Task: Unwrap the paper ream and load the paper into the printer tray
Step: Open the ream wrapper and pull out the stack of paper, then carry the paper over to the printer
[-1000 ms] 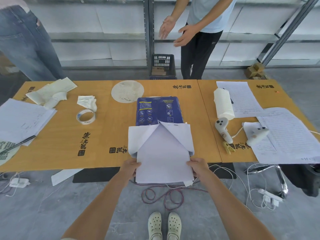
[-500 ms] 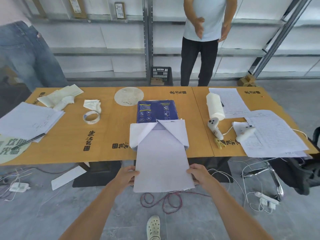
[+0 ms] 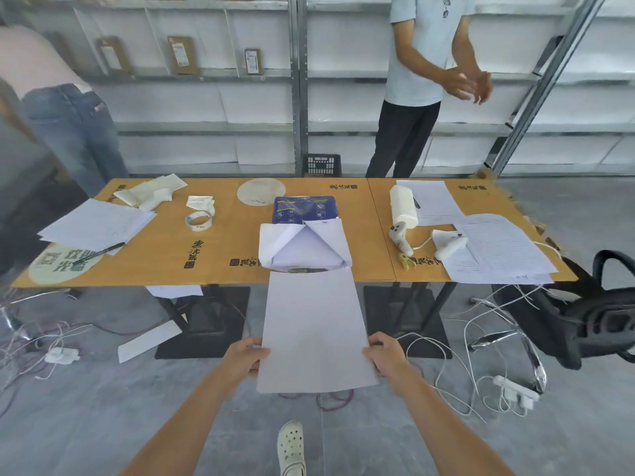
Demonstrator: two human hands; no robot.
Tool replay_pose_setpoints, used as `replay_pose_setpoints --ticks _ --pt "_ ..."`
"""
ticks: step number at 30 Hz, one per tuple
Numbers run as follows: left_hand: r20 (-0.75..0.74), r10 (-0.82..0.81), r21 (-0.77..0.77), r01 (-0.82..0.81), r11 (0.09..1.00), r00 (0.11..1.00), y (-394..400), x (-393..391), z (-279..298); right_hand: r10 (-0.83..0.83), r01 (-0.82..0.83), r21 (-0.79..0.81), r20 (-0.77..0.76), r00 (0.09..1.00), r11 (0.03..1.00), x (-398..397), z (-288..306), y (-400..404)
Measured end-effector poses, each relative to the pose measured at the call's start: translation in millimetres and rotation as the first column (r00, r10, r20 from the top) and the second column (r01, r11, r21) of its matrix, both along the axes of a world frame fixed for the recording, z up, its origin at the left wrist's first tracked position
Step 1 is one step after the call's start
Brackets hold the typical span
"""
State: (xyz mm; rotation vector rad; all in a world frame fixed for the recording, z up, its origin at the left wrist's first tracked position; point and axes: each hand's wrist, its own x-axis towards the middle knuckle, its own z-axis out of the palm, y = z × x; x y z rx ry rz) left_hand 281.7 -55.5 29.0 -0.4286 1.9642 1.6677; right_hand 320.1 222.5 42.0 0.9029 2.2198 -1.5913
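A blue paper ream wrapper (image 3: 304,209) lies on the orange table (image 3: 213,249), its near end unfolded into white flaps (image 3: 275,242). A stack of white paper (image 3: 314,331) sticks out of that open end, past the table's front edge and over the floor. My left hand (image 3: 245,355) grips the stack's near left edge. My right hand (image 3: 386,355) grips its near right edge. No printer or tray is in view.
Loose sheets (image 3: 96,225), a pen (image 3: 99,252) and a tape roll (image 3: 199,221) lie at left. A paper roll (image 3: 403,206), two white controllers (image 3: 400,238) and papers (image 3: 494,249) lie at right. One person (image 3: 422,84) stands behind the table, another at far left. Cables (image 3: 457,341) and a black chair (image 3: 604,317) crowd the floor.
Both hands have drawn the paper stack toward me, so much more of it is out of the wrapper. I have stepped back from the table and the view has lifted.
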Motion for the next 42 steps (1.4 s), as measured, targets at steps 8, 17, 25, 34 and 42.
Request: replay_pose_setpoints --ticks 8,17,25,34,42 --pt "-0.028 -0.011 0.097 0.014 0.995 1.000 -1 37 33 0.006 -0.010 -0.024 -0.130 0.991 1.000 34 38 4" --pt "0.029 0.088 0.289 -0.093 0.953 0.996 7 38 70 0.022 -0.035 -0.053 -0.225 0.974 0.998 35 70 1" --pt "-0.097 0.093 0.294 -0.061 0.954 0.991 3 39 85 0.053 -0.087 -0.142 -0.226 0.973 0.986 36 80 -3" --pt "-0.124 0.274 0.302 -0.226 0.926 0.954 -36 39 86 0.133 -0.192 -0.361 -0.181 0.974 0.913 -5 79 -36" --pt "-0.178 0.400 0.337 -0.326 0.883 0.899 -124 22 90 0.290 -0.358 -0.380 -0.227 0.930 0.853 -73 89 -144"
